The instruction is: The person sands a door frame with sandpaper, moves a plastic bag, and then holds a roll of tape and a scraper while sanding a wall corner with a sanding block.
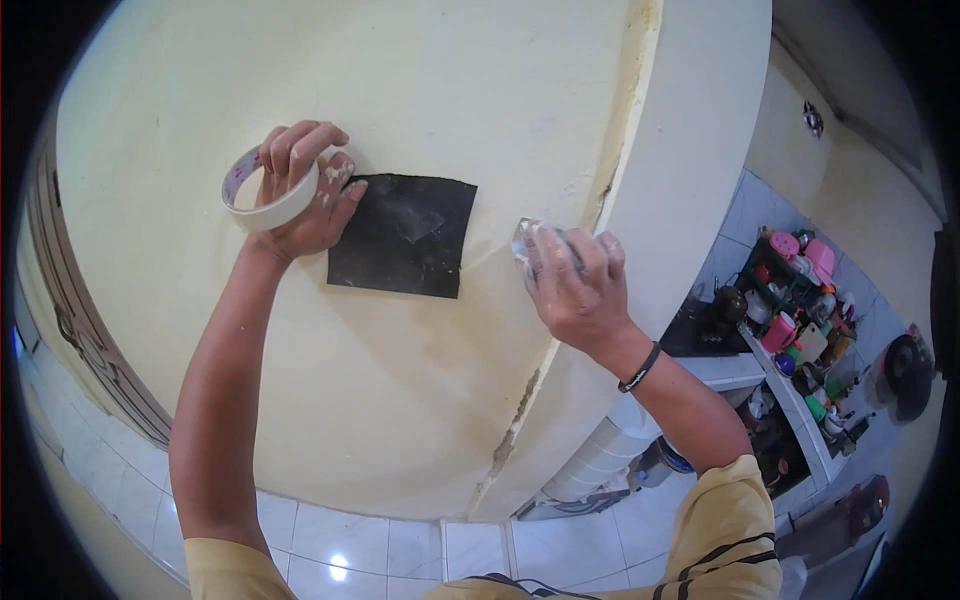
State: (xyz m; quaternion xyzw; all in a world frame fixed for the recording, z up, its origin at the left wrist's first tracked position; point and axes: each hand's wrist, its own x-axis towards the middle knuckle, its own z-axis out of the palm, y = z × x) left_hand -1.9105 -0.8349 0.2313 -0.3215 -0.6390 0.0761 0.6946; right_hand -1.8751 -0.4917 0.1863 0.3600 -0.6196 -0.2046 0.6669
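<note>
While the left hand [308, 222] holds tape [268, 218] by the black sheet [400, 245], the right hand [578, 295] grips something pale [520, 240]; the crack [526, 394] is open.

The right hand [580, 285] is concealing most of the held item [521, 236]. The left hand [300, 205] is obscuring part of the tape roll [283, 214]. Wristband [640, 368] lettering is appearing illegibly small.

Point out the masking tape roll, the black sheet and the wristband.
Masking tape roll [272, 217]: head view, outer side of the ring.
Black sheet [400, 258]: head view, lower middle of its face.
Wristband [642, 370]: head view, middle of the visible band.
</note>
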